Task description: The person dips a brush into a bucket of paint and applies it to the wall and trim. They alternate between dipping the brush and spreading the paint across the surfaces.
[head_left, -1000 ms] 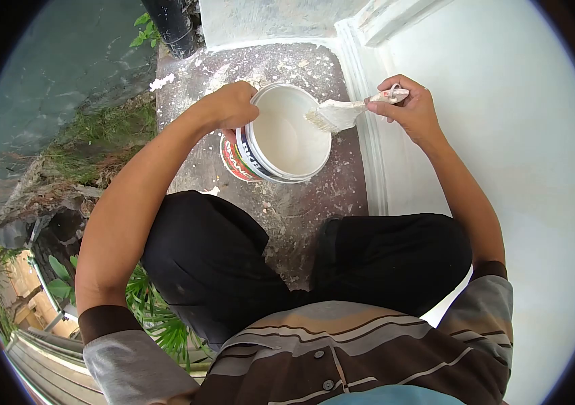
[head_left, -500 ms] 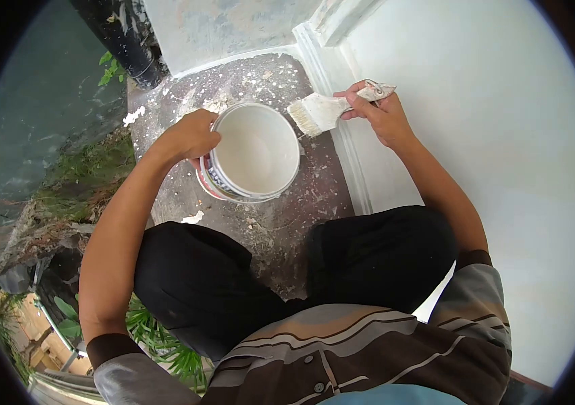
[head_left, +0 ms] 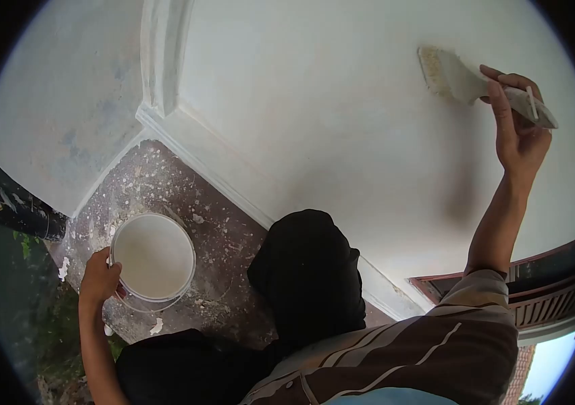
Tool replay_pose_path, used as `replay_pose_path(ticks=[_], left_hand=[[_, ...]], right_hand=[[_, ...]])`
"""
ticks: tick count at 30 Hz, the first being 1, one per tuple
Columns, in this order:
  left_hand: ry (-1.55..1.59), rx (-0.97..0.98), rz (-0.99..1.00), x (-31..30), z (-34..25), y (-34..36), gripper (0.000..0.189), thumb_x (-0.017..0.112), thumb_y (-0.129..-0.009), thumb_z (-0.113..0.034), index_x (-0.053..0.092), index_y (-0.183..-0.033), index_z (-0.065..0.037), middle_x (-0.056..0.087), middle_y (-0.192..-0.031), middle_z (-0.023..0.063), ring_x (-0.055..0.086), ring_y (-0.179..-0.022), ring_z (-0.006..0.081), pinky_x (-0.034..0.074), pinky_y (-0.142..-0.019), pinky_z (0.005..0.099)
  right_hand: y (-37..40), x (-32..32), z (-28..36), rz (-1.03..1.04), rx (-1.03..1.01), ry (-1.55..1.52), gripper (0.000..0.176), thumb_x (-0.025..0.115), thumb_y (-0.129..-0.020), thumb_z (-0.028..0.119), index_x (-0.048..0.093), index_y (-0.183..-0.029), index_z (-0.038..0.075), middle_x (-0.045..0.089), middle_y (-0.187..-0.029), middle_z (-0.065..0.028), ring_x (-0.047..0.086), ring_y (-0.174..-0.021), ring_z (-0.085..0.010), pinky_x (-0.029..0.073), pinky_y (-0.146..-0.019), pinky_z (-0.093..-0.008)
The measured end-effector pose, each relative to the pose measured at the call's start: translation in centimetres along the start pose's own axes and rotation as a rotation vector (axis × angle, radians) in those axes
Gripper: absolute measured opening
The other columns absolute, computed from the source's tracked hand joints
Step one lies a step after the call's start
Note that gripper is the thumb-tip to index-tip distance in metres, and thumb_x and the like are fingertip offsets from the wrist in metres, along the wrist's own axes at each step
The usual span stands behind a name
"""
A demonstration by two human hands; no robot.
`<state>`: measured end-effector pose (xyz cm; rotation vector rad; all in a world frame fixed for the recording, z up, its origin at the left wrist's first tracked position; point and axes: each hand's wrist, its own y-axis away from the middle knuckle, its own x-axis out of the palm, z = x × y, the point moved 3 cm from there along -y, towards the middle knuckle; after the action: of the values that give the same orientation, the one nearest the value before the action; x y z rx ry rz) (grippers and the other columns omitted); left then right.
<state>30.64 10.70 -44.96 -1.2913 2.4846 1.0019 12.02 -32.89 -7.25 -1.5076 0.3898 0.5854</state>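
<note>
My right hand (head_left: 522,128) is closed around the handle of a wide paintbrush (head_left: 459,75), raised at the upper right. The pale, paint-coated bristles point left, right at the surface of the white wall (head_left: 341,94). Down at the left, my left hand (head_left: 101,277) grips the rim of a round white paint bucket (head_left: 191,260). Off-white paint (head_left: 153,256) shows inside it. The bucket is over the dark, paint-spattered floor (head_left: 226,236), and a thin wire handle hangs along its near side.
A white moulding (head_left: 206,158) runs along the wall's foot to the corner with a grey, patchy wall (head_left: 58,88). A dark pipe (head_left: 14,199) lies at the left, beside greenery and the floor's edge. A brown-framed louvred window (head_left: 551,297) is at the lower right.
The brush has gone from beside the bucket up to the white wall with my right hand. My view has turned rightward, and the bucket, still in my left hand, appears lower left.
</note>
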Motion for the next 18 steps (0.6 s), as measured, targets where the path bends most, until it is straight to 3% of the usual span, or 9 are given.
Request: replay_pose_path(ticks=[2, 4, 6, 8, 10, 11, 14, 17, 18], left_hand=[[0.008, 0.003, 0.010, 0.2, -0.1, -0.2, 0.031, 0.047, -0.085, 0.000, 0.055, -0.113, 0.011, 0.063, -0.063, 0.0190, 0.063, -0.042, 0.0247, 0.051, -0.038, 0.0345], [0.021, -0.010, 0.007, 0.3, 0.2, -0.2, 0.032, 0.047, -0.085, 0.000, 0.055, -0.114, 0.011, 0.063, -0.062, 0.0185, 0.062, -0.042, 0.0244, 0.051, -0.038, 0.0343], [0.030, -0.014, 0.013, 0.5, -0.1, -0.4, 0.032, 0.047, -0.086, 0.000, 0.055, -0.114, 0.011, 0.062, -0.062, 0.0180, 0.062, -0.041, 0.0241, 0.050, -0.037, 0.0342], [0.037, -0.018, 0.018, 0.4, -0.4, 0.0, 0.031, 0.047, -0.086, 0.001, 0.055, -0.114, 0.011, 0.062, -0.061, 0.0177, 0.062, -0.041, 0.0238, 0.050, -0.037, 0.0343], [0.044, -0.021, 0.020, 0.4, 0.0, 0.1, 0.031, 0.047, -0.086, 0.001, 0.055, -0.114, 0.011, 0.062, -0.060, 0.0175, 0.061, -0.041, 0.0237, 0.050, -0.037, 0.0343], [0.050, -0.023, 0.014, 0.3, 0.2, 0.1, 0.030, 0.047, -0.086, 0.001, 0.055, -0.113, 0.011, 0.062, -0.060, 0.0174, 0.061, -0.041, 0.0237, 0.049, -0.036, 0.0343], [0.018, -0.029, 0.016, 0.2, 0.8, 0.2, 0.029, 0.047, -0.087, 0.001, 0.055, -0.112, 0.011, 0.061, -0.059, 0.0170, 0.061, -0.041, 0.0236, 0.049, -0.036, 0.0342], [0.038, -0.036, 0.010, 0.1, 1.5, 0.2, 0.028, 0.047, -0.087, 0.001, 0.055, -0.112, 0.012, 0.060, -0.058, 0.0169, 0.061, -0.040, 0.0236, 0.049, -0.035, 0.0341], [0.026, -0.041, 0.001, 0.1, 1.5, 0.4, 0.028, 0.046, -0.087, 0.001, 0.055, -0.112, 0.012, 0.060, -0.058, 0.0170, 0.061, -0.040, 0.0236, 0.049, -0.035, 0.0340]], right_hand=[[-3.1, -4.0, 1.2, -0.137, -0.470, 0.244, 0.012, 0.069, -0.087, 0.004, 0.068, -0.094, -0.006, 0.072, -0.096, -0.0164, 0.070, -0.087, -0.0231, 0.059, -0.075, -0.0313], [-4.5, -5.7, 0.7, -0.227, -0.647, 0.614, 0.013, 0.072, -0.085, 0.003, 0.067, -0.095, -0.004, 0.073, -0.099, -0.0098, 0.071, -0.086, -0.0185, 0.058, -0.072, -0.0262], [-3.5, -2.6, 0.4, -0.213, -0.628, 0.721, 0.021, 0.076, -0.079, 0.002, 0.066, -0.098, 0.003, 0.073, -0.098, -0.0061, 0.070, -0.083, -0.0173, 0.057, -0.065, -0.0232], [-0.5, 4.2, 1.8, -0.013, -0.534, 0.878, 0.033, 0.074, -0.070, 0.000, 0.063, -0.099, 0.013, 0.068, -0.101, -0.0053, 0.066, -0.086, -0.0221, 0.055, -0.068, -0.0305], [4.9, 10.2, 1.4, 0.093, -0.647, 0.739, 0.033, 0.071, -0.063, 0.006, 0.058, -0.093, 0.011, 0.062, -0.106, -0.0086, 0.063, -0.092, -0.0284, 0.055, -0.074, -0.0334], [7.7, 12.7, 1.4, 0.161, -0.617, 0.630, 0.012, 0.064, -0.075, 0.007, 0.058, -0.085, 0.012, 0.060, -0.101, -0.0121, 0.061, -0.093, -0.0296, 0.055, -0.072, -0.0364], [12.8, 17.2, 2.6, 0.392, -0.389, 0.207, 0.019, 0.066, -0.076, 0.009, 0.057, -0.092, 0.005, 0.063, -0.096, -0.0132, 0.062, -0.091, -0.0303, 0.055, -0.071, -0.0369], [15.4, 21.9, 0.5, 0.571, -0.145, -0.041, 0.020, 0.064, -0.078, 0.007, 0.054, -0.095, 0.003, 0.064, -0.094, -0.0143, 0.063, -0.086, -0.0308, 0.054, -0.068, -0.0371], [15.5, 22.2, -0.3, 0.542, -0.137, -0.066, 0.020, 0.064, -0.079, 0.006, 0.055, -0.096, 0.003, 0.064, -0.092, -0.0140, 0.063, -0.083, -0.0308, 0.053, -0.067, -0.0373]])
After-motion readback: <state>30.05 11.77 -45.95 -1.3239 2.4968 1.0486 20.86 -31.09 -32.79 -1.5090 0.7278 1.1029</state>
